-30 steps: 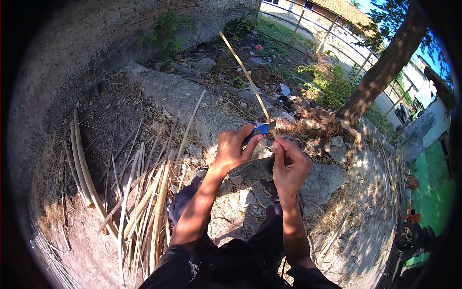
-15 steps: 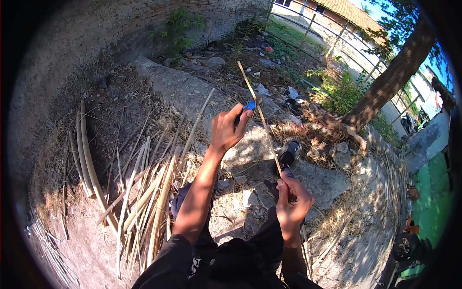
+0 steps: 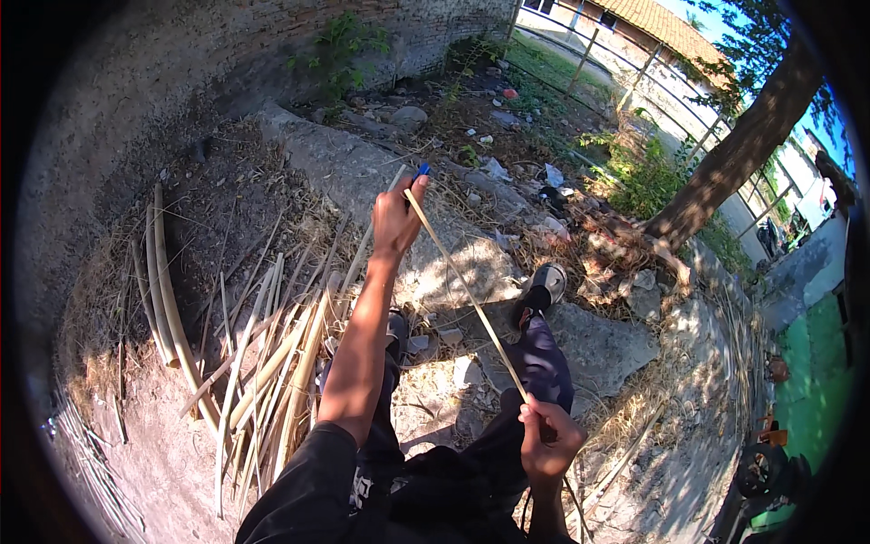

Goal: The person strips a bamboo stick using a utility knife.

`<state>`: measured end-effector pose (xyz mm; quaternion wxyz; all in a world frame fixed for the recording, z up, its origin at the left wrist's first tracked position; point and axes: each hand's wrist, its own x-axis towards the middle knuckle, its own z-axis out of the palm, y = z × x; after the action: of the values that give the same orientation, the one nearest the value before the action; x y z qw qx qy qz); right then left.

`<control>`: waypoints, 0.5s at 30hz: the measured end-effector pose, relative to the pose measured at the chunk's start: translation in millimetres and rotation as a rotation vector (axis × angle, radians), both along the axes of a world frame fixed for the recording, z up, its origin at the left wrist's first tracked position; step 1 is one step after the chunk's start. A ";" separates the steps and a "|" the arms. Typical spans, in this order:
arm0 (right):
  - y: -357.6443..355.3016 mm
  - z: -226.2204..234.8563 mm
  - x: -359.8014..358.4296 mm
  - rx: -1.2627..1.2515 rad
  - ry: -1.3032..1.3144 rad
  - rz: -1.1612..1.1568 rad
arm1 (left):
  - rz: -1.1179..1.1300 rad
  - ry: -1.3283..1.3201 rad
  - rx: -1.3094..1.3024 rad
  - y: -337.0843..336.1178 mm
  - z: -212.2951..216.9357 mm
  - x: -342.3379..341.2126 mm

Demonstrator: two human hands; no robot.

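Observation:
My left hand [image 3: 396, 219] is closed around a small blue-handled tool [image 3: 422, 170]; only its blue end shows, so its working part is hidden. A long thin strip of split bamboo or cane [image 3: 467, 292] slants between my hands. Its upper end meets my left hand beside the thumb. Lower down, near my right thigh, my right hand [image 3: 551, 442] pinches the same strip between thumb and fingers. To the left of my left forearm lies a heap of pale split canes [image 3: 281, 381], some thick and some narrow.
Thicker curved poles [image 3: 161, 281] lie at the left, and thin strips [image 3: 95, 476] at lower left. A flat stone slab [image 3: 603, 349] sits by my right shoe [image 3: 546, 285]. Further off stand a tree trunk [image 3: 743, 140], a brick wall [image 3: 245, 54] and scattered litter [image 3: 553, 175].
My left hand has drawn back to the left with the blue-handled tool, now at the strip's upper end. My right hand has come down toward me with the strip.

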<state>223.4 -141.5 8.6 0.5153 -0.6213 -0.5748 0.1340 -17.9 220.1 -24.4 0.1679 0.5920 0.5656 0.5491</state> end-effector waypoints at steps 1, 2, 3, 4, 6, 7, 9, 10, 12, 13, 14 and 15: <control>-8.9 1.6 -0.5 -0.098 0.035 -0.014 | -0.001 0.009 -0.001 7.4 -9.8 -8.4; -13.1 0.4 2.5 -0.052 0.040 0.002 | 0.051 -0.056 -0.054 11.4 -15.7 -12.5; -17.2 4.1 8.0 -0.082 0.030 -0.015 | 0.103 -0.121 -0.108 14.5 -21.8 -16.4; -14.6 6.5 13.5 -0.118 0.042 -0.045 | 0.167 -0.130 -0.098 15.7 -28.6 -20.2; -6.6 -5.2 28.8 -0.080 0.144 -0.044 | 0.034 -0.358 -0.173 21.5 -42.4 -28.0; -0.9 -2.6 31.8 -0.082 0.155 -0.034 | -0.092 -0.587 -0.247 22.3 -47.9 -35.7; 15.6 9.4 47.0 -0.245 0.445 -0.057 | -0.480 -1.069 -0.491 -13.6 -10.9 15.7; 25.1 7.0 49.5 -0.224 0.465 0.019 | -0.611 -0.975 -0.511 -24.9 0.7 23.8; 49.6 5.2 40.0 -0.168 0.402 0.014 | -0.674 -0.601 -0.367 -38.6 7.1 33.5; 61.5 5.8 35.2 -0.120 0.334 0.014 | -0.705 -0.588 -0.174 -48.2 7.7 42.9; 73.3 8.3 30.6 -0.116 0.339 0.004 | -0.706 -0.587 -0.093 -57.3 12.6 43.0; 84.5 11.9 27.4 -0.029 0.274 0.020 | -0.710 -0.588 -0.010 -63.8 16.2 45.0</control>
<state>250.7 -57.0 20.5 0.5786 -0.5988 -0.5033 0.2310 27.1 156.3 -8.2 0.5020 0.5673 0.2587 0.5993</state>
